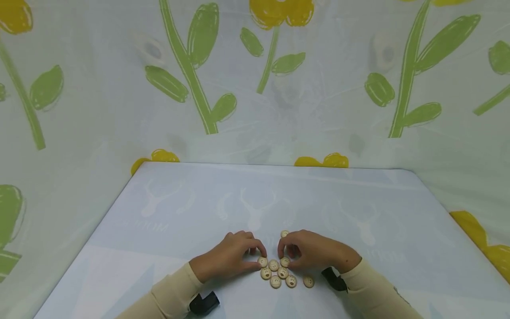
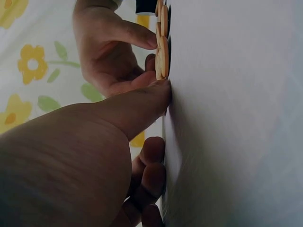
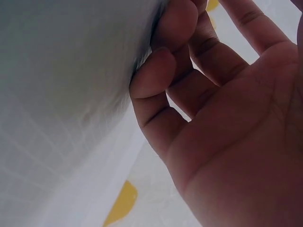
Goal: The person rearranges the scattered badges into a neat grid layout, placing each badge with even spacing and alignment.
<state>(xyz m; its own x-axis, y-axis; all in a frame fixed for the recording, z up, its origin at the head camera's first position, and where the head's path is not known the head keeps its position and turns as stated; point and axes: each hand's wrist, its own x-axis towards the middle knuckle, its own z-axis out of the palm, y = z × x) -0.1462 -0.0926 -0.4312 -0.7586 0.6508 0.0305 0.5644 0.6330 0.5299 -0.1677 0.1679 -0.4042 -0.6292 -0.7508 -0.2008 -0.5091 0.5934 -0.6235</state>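
Several small round wooden discs with dark face-like marks lie close together on the table in the head view. My left hand (image 1: 231,255) pinches the left disc (image 1: 262,262) of the upper row between thumb and index finger. The right hand (image 1: 314,249) pinches the right disc (image 1: 284,262) of that row from the other side. Between these two lies a middle disc (image 1: 273,265). Below it sit two more discs in a row, with another pair lower down. The left wrist view shows disc edges (image 2: 164,56) by the left thumb. In the right wrist view, fingers (image 3: 154,75) curl near the tabletop.
One separate disc (image 1: 308,282) lies right of the group, below the right hand. Another disc (image 1: 284,233) is partly hidden behind the right hand. The pale table (image 1: 191,190) has a faint deer print. A flowered cloth (image 1: 318,110) hangs behind and around it.
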